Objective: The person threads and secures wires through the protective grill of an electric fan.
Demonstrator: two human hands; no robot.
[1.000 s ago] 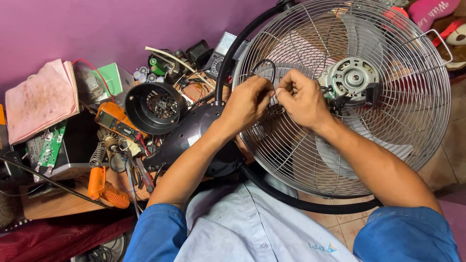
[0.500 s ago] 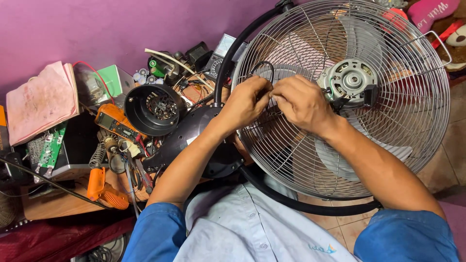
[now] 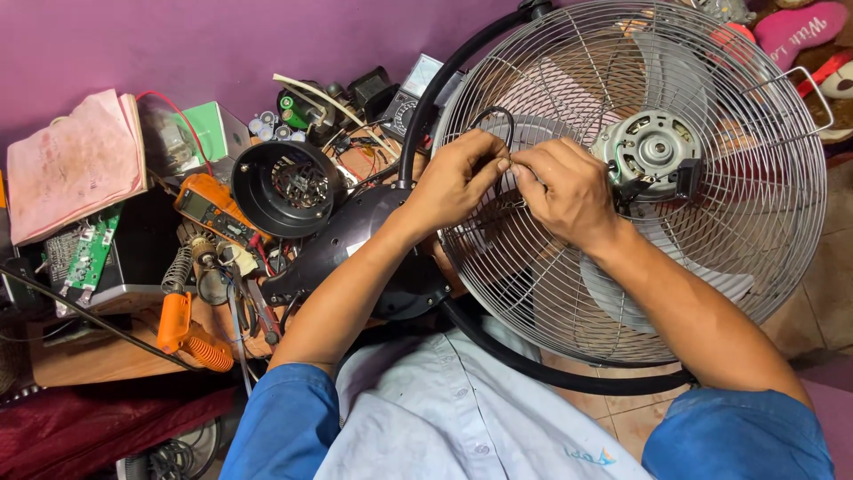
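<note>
The round wire fan guard (image 3: 640,178), a cage of thin chromed spokes and concentric rings, lies tilted across the person's lap and the bench edge, carried in a black tubular frame (image 3: 551,373); behind the wires sit pale, smooth blades and an exposed grey metal motor (image 3: 653,147) with visible windings. Risk, as judged: the guard is propped rather than clamped, so a firm pull could rock it off the bench, and the spoke ends could nick the fingers working among them. The left hand (image 3: 458,178) and right hand (image 3: 564,187) meet over the guard's upper left part, fingertips pinched closed on a thin black wire (image 3: 498,120) that loops up above the knuckles; both grips are tight, nearly no gap showing. What the wire ends join to is hidden by the fingers. A slip here could snap a thin strand or leave a loose joint. To the left, a glossy black dome-shaped housing (image 3: 289,187) lies open, just beside an orange multimeter (image 3: 209,204). An orange-handled soldering iron (image 3: 182,329) rests near the bench edge among tangled leads; if hot, it could scorch them. A green circuit board (image 3: 89,258) lies farther left.
</note>
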